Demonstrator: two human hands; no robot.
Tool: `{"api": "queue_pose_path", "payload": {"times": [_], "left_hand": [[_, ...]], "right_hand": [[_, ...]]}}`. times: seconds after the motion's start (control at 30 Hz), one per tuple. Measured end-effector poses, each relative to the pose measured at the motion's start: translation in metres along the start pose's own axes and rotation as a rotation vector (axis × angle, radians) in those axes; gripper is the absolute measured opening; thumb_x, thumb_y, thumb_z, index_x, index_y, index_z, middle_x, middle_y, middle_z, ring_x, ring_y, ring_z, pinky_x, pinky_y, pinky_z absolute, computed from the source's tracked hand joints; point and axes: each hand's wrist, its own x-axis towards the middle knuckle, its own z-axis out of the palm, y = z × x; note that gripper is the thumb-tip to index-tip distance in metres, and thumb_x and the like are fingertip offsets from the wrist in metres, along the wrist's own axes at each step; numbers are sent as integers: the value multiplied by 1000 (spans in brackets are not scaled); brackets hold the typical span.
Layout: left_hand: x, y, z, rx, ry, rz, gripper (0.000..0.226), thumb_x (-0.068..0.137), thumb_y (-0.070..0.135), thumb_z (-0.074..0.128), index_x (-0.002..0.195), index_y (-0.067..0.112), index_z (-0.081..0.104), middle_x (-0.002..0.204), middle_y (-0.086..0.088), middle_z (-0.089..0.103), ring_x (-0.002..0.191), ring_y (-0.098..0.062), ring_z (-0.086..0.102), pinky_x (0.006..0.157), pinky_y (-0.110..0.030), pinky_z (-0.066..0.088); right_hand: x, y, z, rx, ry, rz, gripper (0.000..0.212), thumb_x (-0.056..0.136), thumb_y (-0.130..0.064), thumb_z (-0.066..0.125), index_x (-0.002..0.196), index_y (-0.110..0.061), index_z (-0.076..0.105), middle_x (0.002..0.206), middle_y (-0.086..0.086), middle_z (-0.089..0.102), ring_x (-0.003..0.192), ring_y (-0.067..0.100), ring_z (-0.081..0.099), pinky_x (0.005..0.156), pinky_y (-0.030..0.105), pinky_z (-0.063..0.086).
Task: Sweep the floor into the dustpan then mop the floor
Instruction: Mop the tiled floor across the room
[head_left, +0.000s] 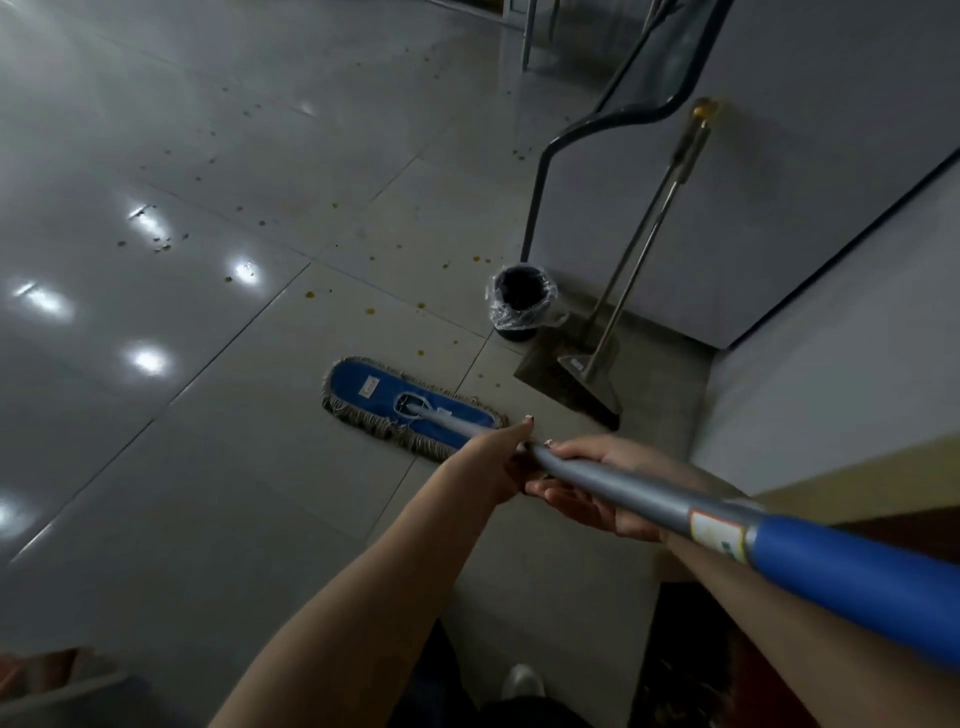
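A flat mop with a blue pad and grey fringe (400, 402) lies on the pale tiled floor (208, 415). Its grey handle (639, 493) with a blue grip runs back toward the lower right. My left hand (493, 462) is closed around the handle from the left. My right hand (597, 493) holds it from below, just behind the left. A broom (597, 387) and a dustpan (545, 369) stand propped against the wall to the right of the mop. Small yellow-brown crumbs (311, 295) are scattered over the tiles beyond the mop.
A small black bin lined with clear plastic (521, 301) stands by the broom. A grey wall (779, 208) and a ledge (831, 389) close off the right side. A dark curved chair frame (566, 140) leans there. My shoe (522, 680) shows at the bottom.
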Motion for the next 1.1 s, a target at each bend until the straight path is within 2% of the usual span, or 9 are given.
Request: {"api": "queue_pose_path", "payload": {"times": [0.07, 0.17, 0.27, 0.33, 0.4, 0.5, 0.63, 0.8, 1.1], "left_hand": [[-32, 0, 6, -244, -267, -96, 45, 100, 24, 41, 136, -3, 39, 139, -23, 47, 114, -30, 58, 90, -28, 49], [-37, -21, 21, -210, -255, -66, 25, 101, 19, 37, 117, 2, 43, 128, -25, 53, 137, -31, 34, 106, -31, 32], [-44, -34, 29, -193, -204, -48, 39, 102, 20, 36, 132, -4, 41, 131, -23, 50, 134, -29, 39, 108, -31, 30], [-44, -40, 33, -221, -233, -119, 32, 101, 21, 38, 111, -8, 50, 98, -19, 55, 115, -24, 47, 105, -30, 31], [-41, -48, 41, -284, -242, -161, 27, 101, 19, 41, 97, -7, 49, 81, -15, 50, 95, -25, 50, 99, -33, 36], [-32, -60, 51, -340, -228, -213, 26, 99, 21, 44, 113, -1, 45, 78, -16, 55, 66, -27, 60, 63, -36, 51], [-24, -67, 59, -287, -184, -160, 32, 100, 18, 43, 70, 8, 41, 60, -2, 41, 53, -10, 40, 30, -11, 36], [-14, -70, 62, -278, -191, -164, 39, 98, 9, 40, 59, 12, 36, 30, 1, 39, 34, -7, 41, 31, -10, 34], [17, -54, 57, -402, -198, -111, 39, 96, 2, 39, 58, 10, 35, 29, 0, 39, 22, -9, 41, 32, -10, 39]], "right_hand": [[-2, 15, -14, -30, 26, 38, 30, 98, -18, 44, 98, 10, 56, 60, 22, 68, 40, 21, 65, 36, 25, 53], [-9, 30, -27, -17, 9, 72, 30, 101, -22, 40, 95, 4, 53, 54, 17, 66, 36, 18, 63, 29, 23, 47], [-14, 42, -37, -6, -22, 82, 38, 102, -27, 40, 87, 5, 54, 49, 14, 63, 32, 15, 60, 29, 21, 45], [-18, 52, -44, -22, -11, 77, 42, 102, -29, 40, 84, 7, 54, 46, 11, 60, 30, 13, 57, 29, 18, 45], [-22, 61, -51, -40, -4, 82, 42, 101, -29, 41, 83, 7, 54, 45, 10, 58, 28, 11, 55, 28, 17, 43], [-22, 71, -60, -55, 6, 115, 41, 100, -30, 43, 77, 3, 52, 41, 6, 53, 25, 7, 47, 27, 13, 39], [-9, 74, -65, -95, 34, 98, 38, 100, -28, 44, 67, -9, 40, 40, -1, 40, 22, 4, 36, 25, 11, 31], [4, 70, -70, -302, 121, 53, 39, 100, -28, 46, 67, -8, 41, 59, 0, 35, 22, 3, 36, 26, 10, 31], [25, 47, -62, -467, 238, -64, 31, 100, -23, 47, 74, -7, 41, 60, 4, 40, 19, 3, 37, 29, 8, 32]]}}
